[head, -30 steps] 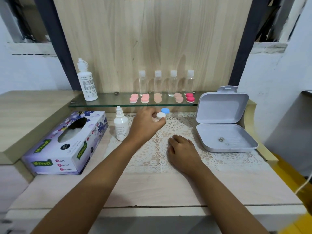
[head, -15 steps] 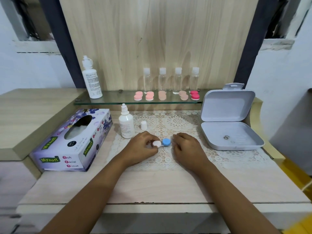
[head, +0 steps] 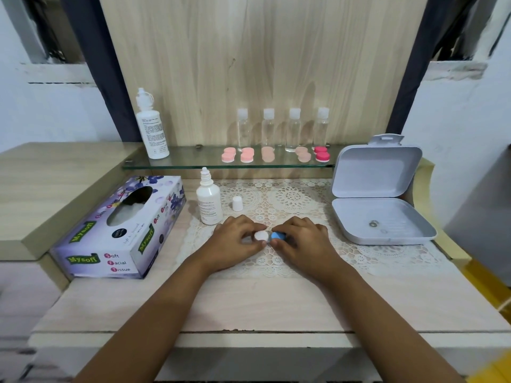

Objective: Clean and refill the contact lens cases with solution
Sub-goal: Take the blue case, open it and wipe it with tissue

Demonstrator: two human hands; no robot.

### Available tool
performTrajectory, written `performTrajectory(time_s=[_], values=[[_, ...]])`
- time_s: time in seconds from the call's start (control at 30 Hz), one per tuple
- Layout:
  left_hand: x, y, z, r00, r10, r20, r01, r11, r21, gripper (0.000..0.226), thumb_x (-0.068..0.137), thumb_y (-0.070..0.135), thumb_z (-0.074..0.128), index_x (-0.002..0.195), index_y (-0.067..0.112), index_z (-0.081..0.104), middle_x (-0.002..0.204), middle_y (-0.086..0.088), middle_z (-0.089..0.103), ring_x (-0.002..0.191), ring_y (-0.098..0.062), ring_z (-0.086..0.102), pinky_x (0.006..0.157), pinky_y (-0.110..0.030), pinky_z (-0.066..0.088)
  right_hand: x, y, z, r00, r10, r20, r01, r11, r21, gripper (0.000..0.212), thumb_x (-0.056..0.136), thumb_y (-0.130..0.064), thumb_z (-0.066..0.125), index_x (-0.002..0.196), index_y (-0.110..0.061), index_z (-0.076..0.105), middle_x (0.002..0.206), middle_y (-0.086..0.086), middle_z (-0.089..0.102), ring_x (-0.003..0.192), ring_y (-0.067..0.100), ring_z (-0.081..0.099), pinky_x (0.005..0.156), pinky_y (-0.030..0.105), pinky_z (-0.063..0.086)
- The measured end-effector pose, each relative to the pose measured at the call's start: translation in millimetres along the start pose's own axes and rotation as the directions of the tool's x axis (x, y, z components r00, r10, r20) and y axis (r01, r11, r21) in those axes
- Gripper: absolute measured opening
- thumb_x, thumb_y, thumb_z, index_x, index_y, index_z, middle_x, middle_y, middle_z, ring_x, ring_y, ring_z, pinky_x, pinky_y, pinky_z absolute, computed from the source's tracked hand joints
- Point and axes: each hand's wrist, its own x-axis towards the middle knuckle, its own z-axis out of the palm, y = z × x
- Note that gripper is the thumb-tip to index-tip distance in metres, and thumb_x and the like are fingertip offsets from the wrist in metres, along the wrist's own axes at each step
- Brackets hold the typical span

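Head view: lens case (head: 262, 235) at lace mat (head: 387, 255) on wooden table (head: 249, 305).

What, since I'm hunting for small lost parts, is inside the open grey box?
A small metal ring lies on the floor of the grey box, with a fainter small item beside it, too small to identify. The lid stands open, so nothing covers the floor.

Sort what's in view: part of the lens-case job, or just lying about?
In the job: white-and-blue lens case, gripped by left hand and right hand; uncapped dropper bottle and its cap; pink lens cases on the glass shelf; likely the tissue box.
Lying about: open grey box; four clear bottles; tall white bottle; lace mat.
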Motion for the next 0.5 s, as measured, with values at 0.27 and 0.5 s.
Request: performTrajectory(time_s=[0.27, 0.5], values=[[1.7, -1.7, 2.6, 1.000, 0.021, -0.020, -0.021, 1.000, 0.022, 0.028, 0.086, 0.038, 0.062, 0.112, 0.029, 0.065, 0.100, 0.007, 0.055, 0.100, -0.012, 0.046, 0.095, -0.039, 0.039, 0.9, 0.5, 0.0, 1.000, -0.012, 0.027, 0.013, 1.000, -0.012, 0.023, 0.088, -0.045, 0.054, 0.106, -0.034, 0.062, 0.099, -0.019, 0.049, 0.103, 0.006, 0.043, 0.084, 0.029, 0.018], [0.4, 1.9, 0.0, 0.996, 0.072, -0.057, -0.074, 0.997, -0.031, 0.024, 0.082, 0.031, 0.069, 0.105, 0.021, 0.071, 0.095, -0.001, 0.062, 0.091, -0.013, 0.054, 0.084, -0.032, 0.044, 2.5, -0.1, 3.8, 0.998, -0.048, 0.046, 0.048, 0.999, -0.008, 0.023, 0.090, -0.036, 0.053, 0.109, -0.024, 0.061, 0.107, -0.008, 0.054, 0.106, 0.012, 0.044, 0.084, 0.031, 0.026]])
